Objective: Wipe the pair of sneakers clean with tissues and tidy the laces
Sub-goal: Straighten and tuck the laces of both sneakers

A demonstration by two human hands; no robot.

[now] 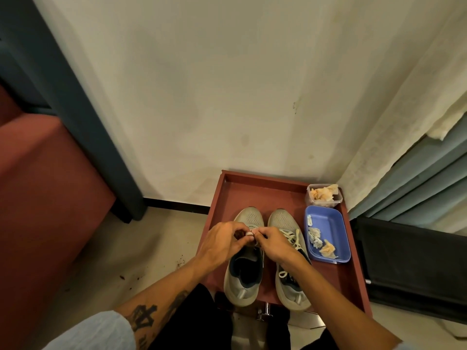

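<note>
left sneaker (243,271), grey with a dark lining, sits on the red-brown tray (255,195), toe toward the wall, heel at the near edge. its lacing zone is covered by both hands, so eyelets and tongue can't be read. left hand (222,238) and right hand (275,242) meet over it, fingers curled, fingertips nearly touching. both pinch a small pale bit of lace (249,234). only that bit shows, so can't tell if it is a knot, a loop or a loose end.

right sneaker (290,276) stands just beside it, parallel, same direction. its heel overhangs the tray's near edge. the right wrist crosses its middle. its laces (294,237) lie loose and splayed toward the right, with one end curled on the collar.

right of the shoes, on the same tray, is a blue tub (328,222) with crumpled tissues (316,239), grey and orange-stained; exact count unclear. behind it is a clear box (338,198) with more stained tissues (322,193).

a small metal part (264,314) shows under the tray's near edge, what it is unclear. dark trousers (192,322) lie below the arms, with a pale sleeve (96,332) cut off at the bottom left. the left forearm has a tattoo (144,318), only partly legible. the floor (141,248) has dark crumbs. plain wall (227,97) behind, red cabinet (45,198) on the left, curtain (417,173) on the right, cut off by the frame.
</note>
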